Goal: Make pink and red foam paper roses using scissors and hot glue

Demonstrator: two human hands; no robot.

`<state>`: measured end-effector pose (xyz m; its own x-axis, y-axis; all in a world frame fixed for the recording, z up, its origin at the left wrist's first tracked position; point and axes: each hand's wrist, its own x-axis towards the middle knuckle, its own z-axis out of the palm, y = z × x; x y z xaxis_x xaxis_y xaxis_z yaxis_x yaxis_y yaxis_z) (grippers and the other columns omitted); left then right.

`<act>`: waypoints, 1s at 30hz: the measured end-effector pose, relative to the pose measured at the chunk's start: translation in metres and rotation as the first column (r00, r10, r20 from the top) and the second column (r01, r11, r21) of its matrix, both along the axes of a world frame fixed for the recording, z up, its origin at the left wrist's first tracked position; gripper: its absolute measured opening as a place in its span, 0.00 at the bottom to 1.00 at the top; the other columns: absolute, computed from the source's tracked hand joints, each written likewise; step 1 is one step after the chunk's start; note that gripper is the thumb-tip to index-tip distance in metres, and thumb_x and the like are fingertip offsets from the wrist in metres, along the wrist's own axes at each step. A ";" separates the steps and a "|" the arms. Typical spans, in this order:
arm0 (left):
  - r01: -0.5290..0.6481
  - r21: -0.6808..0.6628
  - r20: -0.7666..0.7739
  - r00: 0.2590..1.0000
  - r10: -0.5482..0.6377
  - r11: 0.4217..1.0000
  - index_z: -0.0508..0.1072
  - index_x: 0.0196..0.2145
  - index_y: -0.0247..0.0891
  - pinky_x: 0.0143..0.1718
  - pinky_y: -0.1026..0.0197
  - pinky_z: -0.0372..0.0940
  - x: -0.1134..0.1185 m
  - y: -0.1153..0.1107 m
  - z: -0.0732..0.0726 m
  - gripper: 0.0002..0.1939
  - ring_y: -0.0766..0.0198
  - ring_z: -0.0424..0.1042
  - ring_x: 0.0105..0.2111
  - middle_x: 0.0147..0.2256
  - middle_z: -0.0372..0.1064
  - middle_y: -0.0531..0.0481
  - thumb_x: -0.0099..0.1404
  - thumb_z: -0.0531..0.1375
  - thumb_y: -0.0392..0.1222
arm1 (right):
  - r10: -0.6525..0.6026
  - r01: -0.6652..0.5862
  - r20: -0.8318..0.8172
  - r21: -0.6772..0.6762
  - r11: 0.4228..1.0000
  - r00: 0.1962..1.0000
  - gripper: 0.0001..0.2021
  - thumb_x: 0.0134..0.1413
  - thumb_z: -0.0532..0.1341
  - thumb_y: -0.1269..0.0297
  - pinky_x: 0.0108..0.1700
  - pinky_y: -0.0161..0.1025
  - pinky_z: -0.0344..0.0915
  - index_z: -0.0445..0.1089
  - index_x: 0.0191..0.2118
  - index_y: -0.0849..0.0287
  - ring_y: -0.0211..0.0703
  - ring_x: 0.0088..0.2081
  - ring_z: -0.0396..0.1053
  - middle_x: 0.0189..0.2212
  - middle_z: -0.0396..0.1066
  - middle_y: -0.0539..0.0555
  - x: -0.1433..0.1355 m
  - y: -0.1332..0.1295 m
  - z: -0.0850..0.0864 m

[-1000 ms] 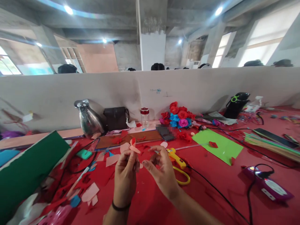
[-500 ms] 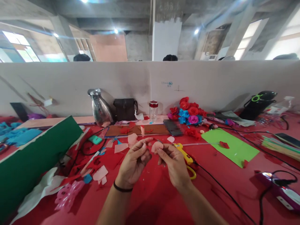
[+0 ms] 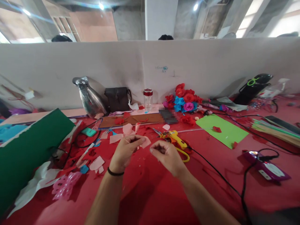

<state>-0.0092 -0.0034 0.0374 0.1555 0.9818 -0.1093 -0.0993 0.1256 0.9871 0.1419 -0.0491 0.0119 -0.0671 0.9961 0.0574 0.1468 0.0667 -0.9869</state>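
My left hand (image 3: 125,150), with a dark band at the wrist, pinches a pale pink petal (image 3: 146,142) between thumb and fingers. Just right of it, my right hand (image 3: 167,156) has its thumb and fingertips drawn together; whatever may be between them is too small to make out. A gap separates the two hands. Behind my right hand lie a yellow glue gun (image 3: 177,139) and yellow-handled scissors (image 3: 185,156). More pale pink pieces (image 3: 127,128) lie beyond my left hand on the red table (image 3: 145,197).
A green board (image 3: 35,156) stands at left. Along the partition (image 3: 93,59) are a steel jug (image 3: 90,98), black bag (image 3: 117,99), glass jar (image 3: 148,100) and paper roses (image 3: 185,97). Right are a light green sheet (image 3: 222,129) and a purple power strip (image 3: 269,167) with cables.
The petal that was at my right hand's fingers is now in my left hand's pinch. My right hand has come off it. The view has tilted down and shifted.
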 end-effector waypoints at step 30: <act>-0.199 -0.077 0.075 0.976 0.205 0.977 0.71 0.19 0.32 0.12 0.71 0.41 -0.024 0.028 -0.021 0.13 0.80 0.46 0.10 0.13 0.57 0.59 0.39 0.68 0.42 | -0.317 0.402 0.929 0.220 0.889 0.191 0.12 0.56 0.52 0.62 0.32 0.36 0.57 0.69 0.36 0.63 0.45 0.35 0.69 0.37 0.70 0.60 0.119 0.029 -0.027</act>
<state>-0.0334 0.0244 0.0162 -0.0339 0.9845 -0.1723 -0.2098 0.1615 0.9643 0.2606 -0.0196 -0.0149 0.3359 0.9256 0.1742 0.9388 -0.3140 -0.1418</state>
